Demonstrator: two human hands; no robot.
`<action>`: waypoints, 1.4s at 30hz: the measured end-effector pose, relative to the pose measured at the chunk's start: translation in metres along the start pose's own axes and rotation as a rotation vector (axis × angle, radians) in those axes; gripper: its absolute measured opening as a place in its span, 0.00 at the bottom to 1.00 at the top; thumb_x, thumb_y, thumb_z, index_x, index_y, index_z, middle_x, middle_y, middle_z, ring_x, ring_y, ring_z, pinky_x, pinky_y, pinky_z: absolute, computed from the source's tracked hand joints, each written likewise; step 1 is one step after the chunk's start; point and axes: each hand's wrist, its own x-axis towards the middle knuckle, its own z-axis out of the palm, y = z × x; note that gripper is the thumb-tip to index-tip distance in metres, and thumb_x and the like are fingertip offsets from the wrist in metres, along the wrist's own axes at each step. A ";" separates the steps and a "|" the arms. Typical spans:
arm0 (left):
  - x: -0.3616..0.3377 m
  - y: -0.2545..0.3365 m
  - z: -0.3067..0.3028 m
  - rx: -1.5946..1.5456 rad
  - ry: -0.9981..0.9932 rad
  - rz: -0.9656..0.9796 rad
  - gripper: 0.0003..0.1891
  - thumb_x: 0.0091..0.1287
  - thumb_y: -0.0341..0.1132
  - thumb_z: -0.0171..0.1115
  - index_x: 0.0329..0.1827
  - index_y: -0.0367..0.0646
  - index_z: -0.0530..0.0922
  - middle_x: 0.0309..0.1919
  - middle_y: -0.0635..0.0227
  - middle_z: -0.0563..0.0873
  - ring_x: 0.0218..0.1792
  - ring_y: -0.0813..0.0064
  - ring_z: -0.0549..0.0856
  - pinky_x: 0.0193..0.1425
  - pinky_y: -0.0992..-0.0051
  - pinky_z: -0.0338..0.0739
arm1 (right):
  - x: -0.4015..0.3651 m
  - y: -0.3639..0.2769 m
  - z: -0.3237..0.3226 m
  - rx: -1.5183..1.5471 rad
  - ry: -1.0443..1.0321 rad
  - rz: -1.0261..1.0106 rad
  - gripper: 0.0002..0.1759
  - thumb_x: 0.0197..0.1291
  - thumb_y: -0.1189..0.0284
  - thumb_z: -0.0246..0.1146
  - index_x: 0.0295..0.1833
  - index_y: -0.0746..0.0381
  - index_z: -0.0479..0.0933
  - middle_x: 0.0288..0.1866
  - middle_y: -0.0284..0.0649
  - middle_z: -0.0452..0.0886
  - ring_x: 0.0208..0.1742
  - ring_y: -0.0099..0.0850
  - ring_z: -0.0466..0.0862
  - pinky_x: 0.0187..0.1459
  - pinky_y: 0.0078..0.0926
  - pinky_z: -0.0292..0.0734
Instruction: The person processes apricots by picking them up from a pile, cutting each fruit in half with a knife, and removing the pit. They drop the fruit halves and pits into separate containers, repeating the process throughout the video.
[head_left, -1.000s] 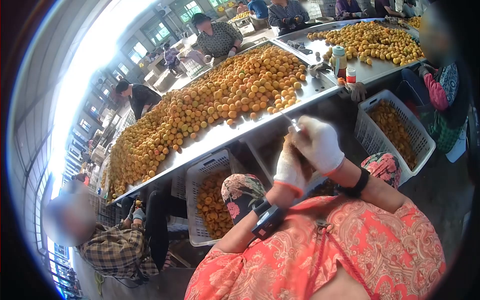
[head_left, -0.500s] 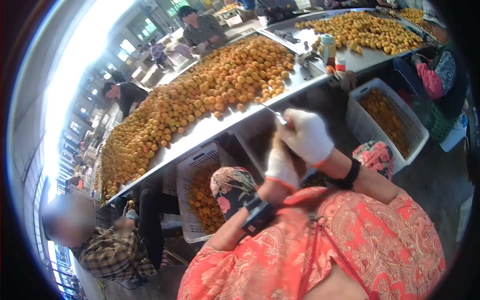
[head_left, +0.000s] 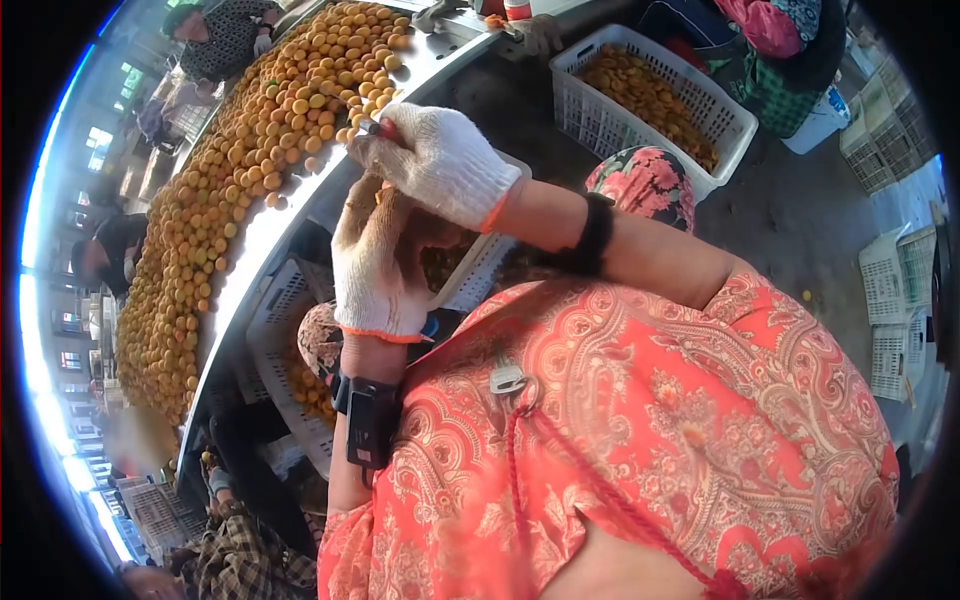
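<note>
Both of my hands wear white knitted gloves with orange cuffs and stained fingers. My right hand (head_left: 440, 165) is closed around a small knife (head_left: 378, 128) with a red handle, near the metal table's edge. Just below it, my left hand (head_left: 378, 265) has its fingers bent upward, close against the right. A bit of orange shows between its fingertips, too small to make out. Behind the hands a large heap of orange apricots (head_left: 290, 110) lies on the metal table (head_left: 262, 232).
A white crate (head_left: 735, 135) of apricot pieces stands at the upper right, another crate (head_left: 262, 340) below the table edge. A co-worker in a checked shirt (head_left: 245, 550) is at lower left; others are across the table. Stacked crates (head_left: 885, 130) stand far right.
The view has swung down and to the right, so the table and heap sit further left. My hands, still close together, appear further left, with the left fingers now more visible.
</note>
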 end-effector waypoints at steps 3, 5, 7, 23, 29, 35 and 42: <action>0.003 0.005 -0.010 0.013 0.022 0.059 0.19 0.73 0.35 0.62 0.62 0.34 0.74 0.41 0.57 0.86 0.32 0.67 0.88 0.39 0.69 0.86 | 0.002 0.012 0.003 0.060 -0.001 -0.009 0.14 0.72 0.65 0.61 0.41 0.68 0.75 0.28 0.38 0.80 0.33 0.18 0.79 0.33 0.24 0.74; 0.003 0.009 -0.015 0.004 0.054 0.108 0.15 0.72 0.33 0.63 0.58 0.34 0.77 0.39 0.57 0.86 0.33 0.68 0.88 0.39 0.70 0.86 | -0.003 -0.002 -0.014 0.083 -0.061 -0.049 0.09 0.74 0.73 0.57 0.43 0.69 0.74 0.32 0.39 0.81 0.34 0.18 0.79 0.34 0.22 0.75; 0.001 0.014 -0.018 0.003 0.082 0.143 0.15 0.72 0.33 0.64 0.57 0.34 0.77 0.39 0.57 0.86 0.34 0.68 0.88 0.39 0.71 0.86 | -0.014 -0.003 -0.011 0.219 -0.109 -0.058 0.10 0.71 0.70 0.60 0.41 0.67 0.75 0.30 0.46 0.81 0.33 0.34 0.82 0.32 0.30 0.76; -0.004 0.029 -0.015 0.042 0.184 0.298 0.11 0.68 0.30 0.67 0.49 0.38 0.78 0.36 0.65 0.83 0.31 0.76 0.81 0.34 0.78 0.75 | -0.039 -0.013 -0.018 0.077 -0.405 -0.007 0.21 0.70 0.54 0.59 0.39 0.64 0.77 0.30 0.55 0.81 0.37 0.57 0.83 0.36 0.48 0.76; -0.002 0.025 -0.014 -0.002 0.134 0.331 0.11 0.71 0.30 0.63 0.54 0.38 0.77 0.43 0.62 0.84 0.40 0.72 0.84 0.40 0.75 0.79 | -0.044 -0.022 -0.017 -0.073 -0.372 0.065 0.17 0.70 0.59 0.61 0.43 0.64 0.74 0.31 0.54 0.80 0.36 0.55 0.82 0.34 0.41 0.75; 0.001 0.026 -0.006 -0.053 0.117 0.286 0.10 0.71 0.31 0.64 0.52 0.40 0.77 0.40 0.62 0.85 0.37 0.70 0.85 0.40 0.74 0.80 | -0.045 -0.020 -0.015 -0.165 -0.339 0.049 0.23 0.71 0.52 0.56 0.43 0.65 0.76 0.29 0.54 0.82 0.36 0.54 0.84 0.36 0.48 0.78; 0.006 0.015 -0.003 -0.393 0.108 -0.034 0.24 0.73 0.54 0.60 0.59 0.44 0.75 0.45 0.57 0.84 0.37 0.72 0.82 0.34 0.81 0.79 | -0.046 -0.019 -0.007 -0.262 -0.280 0.019 0.21 0.70 0.55 0.58 0.46 0.66 0.75 0.30 0.51 0.83 0.33 0.51 0.85 0.33 0.48 0.79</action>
